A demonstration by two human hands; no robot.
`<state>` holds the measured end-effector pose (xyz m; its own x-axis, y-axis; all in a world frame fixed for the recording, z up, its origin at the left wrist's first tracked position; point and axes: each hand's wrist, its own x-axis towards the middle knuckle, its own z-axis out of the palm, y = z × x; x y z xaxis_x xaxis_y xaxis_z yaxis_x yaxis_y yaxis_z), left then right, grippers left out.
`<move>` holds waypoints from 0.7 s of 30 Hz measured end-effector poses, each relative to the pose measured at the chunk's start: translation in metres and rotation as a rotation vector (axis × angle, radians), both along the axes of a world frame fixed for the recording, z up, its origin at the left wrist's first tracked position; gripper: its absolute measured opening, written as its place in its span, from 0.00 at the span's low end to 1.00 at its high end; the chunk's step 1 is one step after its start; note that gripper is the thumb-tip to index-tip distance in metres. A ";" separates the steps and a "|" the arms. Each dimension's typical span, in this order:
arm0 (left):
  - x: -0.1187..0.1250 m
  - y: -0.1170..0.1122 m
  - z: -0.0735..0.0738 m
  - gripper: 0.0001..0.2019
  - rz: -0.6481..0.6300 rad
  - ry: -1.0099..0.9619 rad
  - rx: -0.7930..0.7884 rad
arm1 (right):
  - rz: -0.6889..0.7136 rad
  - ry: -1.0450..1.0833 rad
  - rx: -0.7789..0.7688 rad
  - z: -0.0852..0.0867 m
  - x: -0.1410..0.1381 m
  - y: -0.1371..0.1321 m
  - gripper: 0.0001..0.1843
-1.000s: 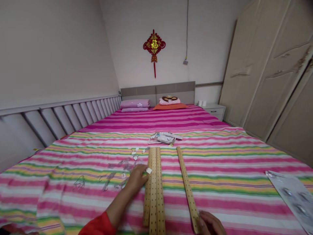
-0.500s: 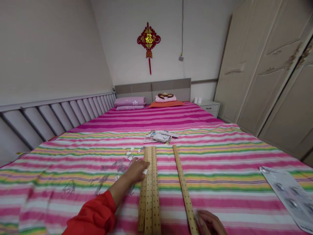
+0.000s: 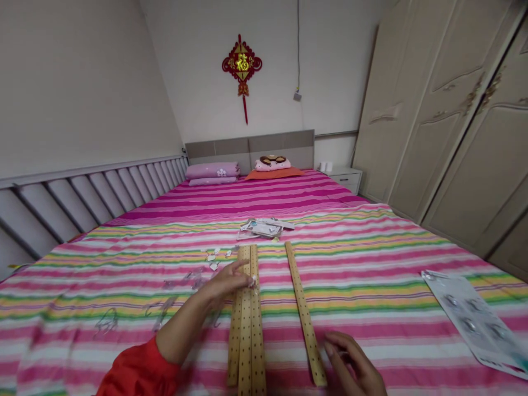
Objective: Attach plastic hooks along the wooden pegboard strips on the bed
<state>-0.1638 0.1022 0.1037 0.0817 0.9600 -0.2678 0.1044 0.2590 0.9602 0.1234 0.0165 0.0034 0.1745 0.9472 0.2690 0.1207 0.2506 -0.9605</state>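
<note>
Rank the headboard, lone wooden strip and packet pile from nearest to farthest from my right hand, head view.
1. Lone wooden strip: just left of your right hand.
2. Packet pile: further up the bed, leftward.
3. Headboard: bed's far end.

Bedroom. Magenta striped bedcover at far end of bed; multicolor striped sheet over near part. Grey headboard behind folded lavender bedding on L & pink folded bedding atop orange cloth on R. Wall above: red-&-gold ornament, hanging cord w/ small grey box. L side: pale slatted rail. Far R: white nightstand, tall cream wardrobe.
</note>
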 end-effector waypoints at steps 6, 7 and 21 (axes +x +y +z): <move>0.045 -0.025 0.001 0.41 -0.279 -0.223 -0.269 | 0.206 -0.048 0.060 0.043 -0.001 0.008 0.12; 0.051 -0.027 -0.003 0.39 -0.323 -0.230 -0.298 | 0.229 -0.050 0.070 0.048 -0.003 0.008 0.12; 0.124 -0.061 -0.031 0.17 -0.160 -0.663 -0.195 | 0.271 0.394 -0.281 0.036 0.001 -0.003 0.17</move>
